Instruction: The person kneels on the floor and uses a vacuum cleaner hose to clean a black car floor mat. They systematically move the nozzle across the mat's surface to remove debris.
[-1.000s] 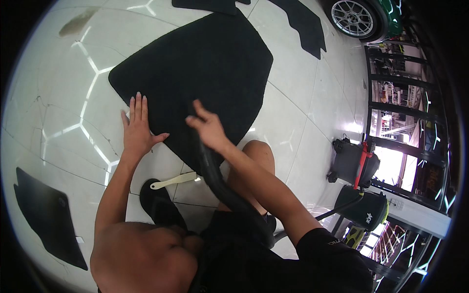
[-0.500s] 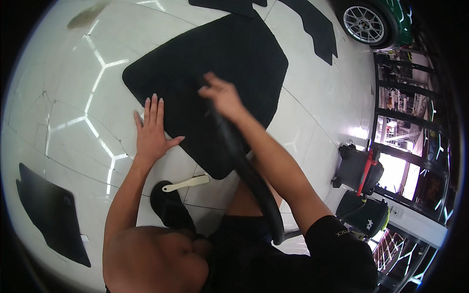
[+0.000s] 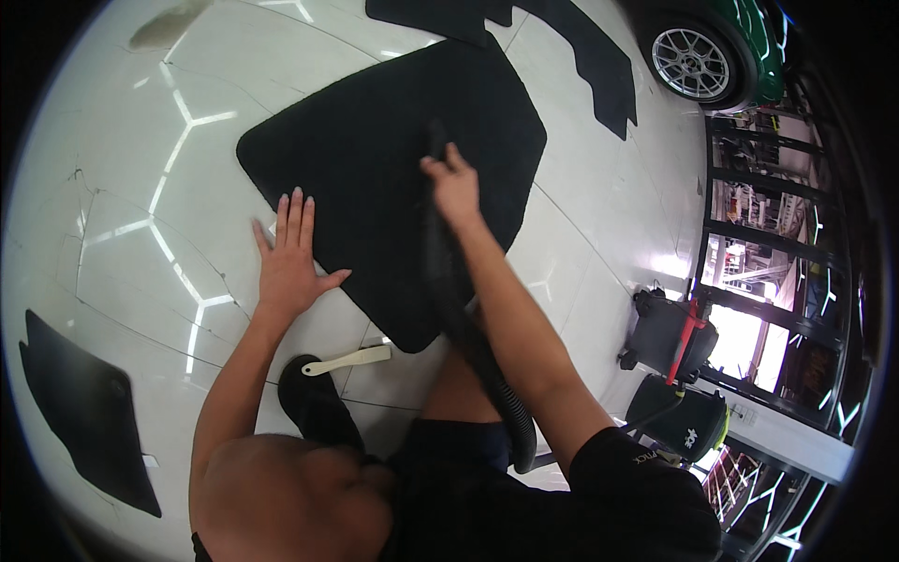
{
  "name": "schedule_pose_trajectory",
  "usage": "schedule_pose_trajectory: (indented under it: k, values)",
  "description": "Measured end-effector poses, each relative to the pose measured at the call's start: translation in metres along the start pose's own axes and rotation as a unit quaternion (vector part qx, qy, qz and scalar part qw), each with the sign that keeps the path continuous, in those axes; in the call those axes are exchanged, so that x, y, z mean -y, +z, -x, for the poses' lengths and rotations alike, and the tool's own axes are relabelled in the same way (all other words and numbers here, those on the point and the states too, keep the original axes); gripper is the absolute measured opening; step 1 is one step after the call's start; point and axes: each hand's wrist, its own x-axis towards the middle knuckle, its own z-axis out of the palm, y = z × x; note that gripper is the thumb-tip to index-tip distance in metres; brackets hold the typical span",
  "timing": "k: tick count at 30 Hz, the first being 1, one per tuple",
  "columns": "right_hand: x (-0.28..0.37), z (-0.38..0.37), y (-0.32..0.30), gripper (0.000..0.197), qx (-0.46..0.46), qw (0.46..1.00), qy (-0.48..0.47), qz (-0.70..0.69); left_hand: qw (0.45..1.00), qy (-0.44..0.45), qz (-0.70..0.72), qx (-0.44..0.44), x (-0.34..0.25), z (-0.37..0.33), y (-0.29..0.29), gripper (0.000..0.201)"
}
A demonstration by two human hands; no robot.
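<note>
A large black carpet car mat (image 3: pixel 346 159) lies flat on the tiled floor in front of me. My left hand (image 3: pixel 292 272) is spread with its thumb and fingertips on the mat's left edge and the palm beside it. Above the middle of the mat, my right hand (image 3: pixel 456 195) grips the black vacuum hose (image 3: pixel 473 342) near its nozzle end. The nozzle is dark against the mat, so its tip is hard to make out. From my hand the ribbed hose curves back beneath my right forearm toward my body.
A cream-handled brush (image 3: pixel 348 361) rests near my dark shoe (image 3: pixel 316 398). Other black mats lie at far left (image 3: pixel 84 412), at the top (image 3: pixel 426 17) and upper right (image 3: pixel 599 75). A green car's wheel (image 3: pixel 693 64) stands at upper right; wheeled dark machines (image 3: pixel 670 337) are at the right.
My right hand has moved right with the hose and nozzle over the mat. The left hand stays at the mat's edge. The whole view has shifted slightly.
</note>
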Motion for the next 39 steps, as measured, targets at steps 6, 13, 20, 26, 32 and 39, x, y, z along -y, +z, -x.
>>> schedule_pose_trajectory:
  k: [6,13,20,26,32,39]
  values:
    - [-0.017,0.039,0.042,0.076,0.258,0.950,-0.125,0.128,1.000,-0.001,0.005,-0.020,0.012,0.011,0.006,0.136]
    - [-0.041,0.009,-0.006,0.066,-0.034,0.961,-0.104,0.252,1.000,-0.013,-0.004,-0.002,0.002,0.005,0.003,0.136]
    - [-0.012,0.000,-0.038,0.064,0.072,0.997,0.028,0.026,1.000,-0.007,0.010,-0.002,0.008,0.008,-0.002,0.137]
    - [-0.016,0.018,0.013,0.067,0.238,0.960,-0.103,0.104,1.000,-0.024,-0.004,0.019,0.010,0.010,-0.006,0.138]
    - [-0.029,0.015,0.014,0.068,0.106,0.980,-0.126,0.115,0.998,-0.035,-0.005,0.044,-0.001,0.002,-0.007,0.139]
    - [0.006,-0.021,-0.020,0.066,0.104,0.994,0.026,0.007,0.999,-0.022,0.036,0.021,0.007,0.006,-0.010,0.140]
